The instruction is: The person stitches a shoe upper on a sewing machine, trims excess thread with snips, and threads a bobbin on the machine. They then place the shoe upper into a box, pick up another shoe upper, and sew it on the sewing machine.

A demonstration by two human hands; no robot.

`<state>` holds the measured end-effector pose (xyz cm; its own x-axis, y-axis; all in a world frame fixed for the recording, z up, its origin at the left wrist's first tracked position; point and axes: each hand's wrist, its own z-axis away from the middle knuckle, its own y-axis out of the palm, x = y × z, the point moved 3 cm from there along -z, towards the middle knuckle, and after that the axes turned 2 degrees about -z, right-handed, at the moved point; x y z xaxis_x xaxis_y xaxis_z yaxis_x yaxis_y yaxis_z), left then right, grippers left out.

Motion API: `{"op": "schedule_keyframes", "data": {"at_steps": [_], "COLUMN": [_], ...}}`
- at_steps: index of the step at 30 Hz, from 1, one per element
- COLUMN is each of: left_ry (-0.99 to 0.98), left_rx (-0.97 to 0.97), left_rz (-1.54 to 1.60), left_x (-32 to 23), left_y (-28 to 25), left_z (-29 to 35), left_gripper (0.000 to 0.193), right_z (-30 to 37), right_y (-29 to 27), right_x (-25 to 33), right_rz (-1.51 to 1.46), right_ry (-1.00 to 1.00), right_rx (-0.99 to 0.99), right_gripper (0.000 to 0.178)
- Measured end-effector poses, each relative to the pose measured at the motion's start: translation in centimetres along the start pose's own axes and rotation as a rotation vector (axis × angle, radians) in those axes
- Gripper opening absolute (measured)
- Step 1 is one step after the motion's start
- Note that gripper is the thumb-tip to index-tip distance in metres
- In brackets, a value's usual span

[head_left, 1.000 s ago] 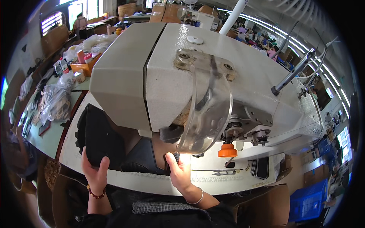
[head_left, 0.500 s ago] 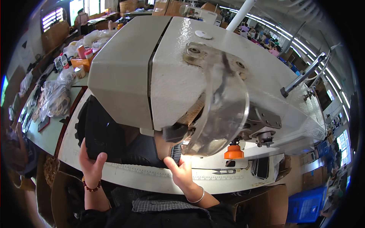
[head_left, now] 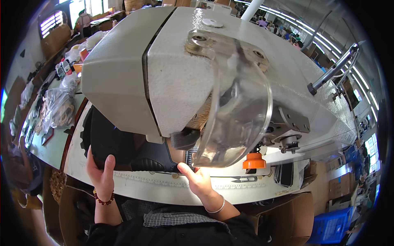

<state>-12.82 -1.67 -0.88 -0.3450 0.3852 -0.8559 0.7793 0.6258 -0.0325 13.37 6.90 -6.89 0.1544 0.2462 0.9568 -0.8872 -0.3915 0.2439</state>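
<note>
A large white industrial sewing machine (head_left: 197, 69) fills the upper view, with a clear curved guard (head_left: 238, 119) over its needle area. Under its head lies a black piece of material (head_left: 119, 143) on the white table (head_left: 164, 186). My left hand (head_left: 100, 172) grips the black piece at its near left edge. My right hand (head_left: 197, 178) rests on the table beside the needle area, its thumb stretched onto the black material under the guard. The needle itself is hidden by the guard and machine head.
An orange thread cone (head_left: 253, 160) stands right of the needle area. Small snips (head_left: 242, 179) lie on the table front. Bags and clutter (head_left: 57, 106) cover the bench at left. A blue crate (head_left: 332, 227) sits on the floor at right. Cardboard boxes flank my seat.
The view has drawn closer to the machine, which now looms larger. My left hand has shifted up along the black piece's edge; my right hand has stayed by the needle area.
</note>
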Motion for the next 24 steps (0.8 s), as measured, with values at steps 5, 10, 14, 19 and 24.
{"op": "schedule_keyframes", "data": {"at_steps": [5, 10, 14, 19, 24], "left_ry": [-0.005, -0.008, -0.009, -0.073, 0.006], "left_rx": [-0.007, -0.008, -0.004, -0.023, -0.023], "left_rz": [-0.010, -0.026, -0.019, 0.014, -0.040], "left_x": [-0.1, 0.3, 0.9, 1.4, 0.2], "left_y": [0.2, 0.3, 0.9, 1.3, 1.4], "left_z": [-0.4, -0.9, -1.4, -2.2, -1.2], "left_gripper": [0.048, 0.045, 0.044, 0.043, 0.045], "right_z": [0.1, -0.2, -1.1, -1.4, -0.5], "right_y": [0.7, 0.0, -0.6, -0.1, 0.0], "right_x": [0.6, -0.6, -1.3, -1.0, 1.4], "right_rz": [-0.101, -0.048, 0.161, 0.056, 0.066], "right_ry": [-0.134, -0.060, -0.255, -0.324, -0.225], "right_rx": [-0.014, -0.054, -0.157, -0.188, -0.238], "right_gripper": [0.024, 0.023, 0.022, 0.021, 0.024]}}
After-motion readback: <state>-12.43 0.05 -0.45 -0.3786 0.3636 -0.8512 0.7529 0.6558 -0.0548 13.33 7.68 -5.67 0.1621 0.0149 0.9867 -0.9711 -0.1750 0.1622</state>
